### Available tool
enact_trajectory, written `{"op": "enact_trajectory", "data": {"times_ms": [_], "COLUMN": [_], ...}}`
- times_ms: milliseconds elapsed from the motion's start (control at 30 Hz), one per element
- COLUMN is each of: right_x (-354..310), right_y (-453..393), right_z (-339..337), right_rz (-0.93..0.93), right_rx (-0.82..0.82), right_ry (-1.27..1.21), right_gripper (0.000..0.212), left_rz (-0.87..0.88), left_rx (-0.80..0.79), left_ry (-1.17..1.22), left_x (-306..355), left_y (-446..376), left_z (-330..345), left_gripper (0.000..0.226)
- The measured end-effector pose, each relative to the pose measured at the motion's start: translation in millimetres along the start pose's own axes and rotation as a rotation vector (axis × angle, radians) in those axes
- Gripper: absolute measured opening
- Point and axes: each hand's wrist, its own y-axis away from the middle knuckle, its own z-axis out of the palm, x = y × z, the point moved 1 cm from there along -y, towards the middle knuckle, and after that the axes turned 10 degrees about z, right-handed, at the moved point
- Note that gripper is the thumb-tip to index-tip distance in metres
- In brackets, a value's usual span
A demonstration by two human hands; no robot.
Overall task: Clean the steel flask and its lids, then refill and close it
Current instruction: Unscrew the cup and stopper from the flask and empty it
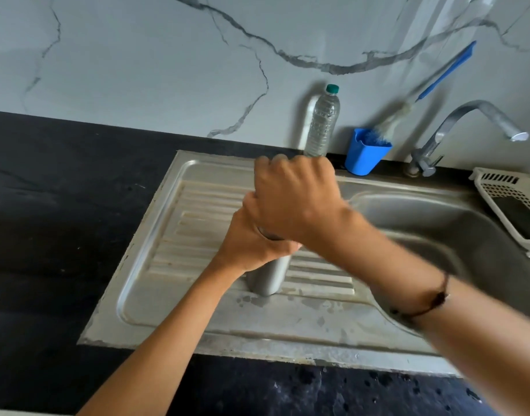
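Twisting the top of the flask (268,274) as it stands upright on the sink's draining board (173,235)

Left hand (251,244) grips the body; right hand (293,202) curls over the hidden lid. Probably best to clamp the body firmly, keep it vertical, and turn squarely.

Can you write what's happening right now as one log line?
left hand: grips steel flask | right hand: covers its top, lid hidden | flask: upright on sink drainboard
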Motion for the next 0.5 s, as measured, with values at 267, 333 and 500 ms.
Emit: {"op": "enact_trajectory", "data": {"times_ms": [267, 333, 500], "right_x": [5.8, 13.4, 31.9], "right_y": [12.6, 18.2, 16.6], "right_z": [6.9, 9.2, 6.5], "right_rz": [0.197, 0.102, -0.367], "right_rx": [-0.030, 0.053, -0.119], "right_ry": [-0.208, -0.272, -0.469], "right_gripper": [0.016, 0.020, 0.027], "left_rz": [-0.038, -0.034, 0.057], "left_rx": [0.125, 0.091, -0.048], "left_ry": [-0.087, -0.055, 0.084], "left_x": [6.0, 5.7, 6.6], "left_y": [10.5, 12.3, 9.4], "left_z": [15.8, 15.3, 3.7], "left_gripper": [0.042, 0.043, 0.054]}}
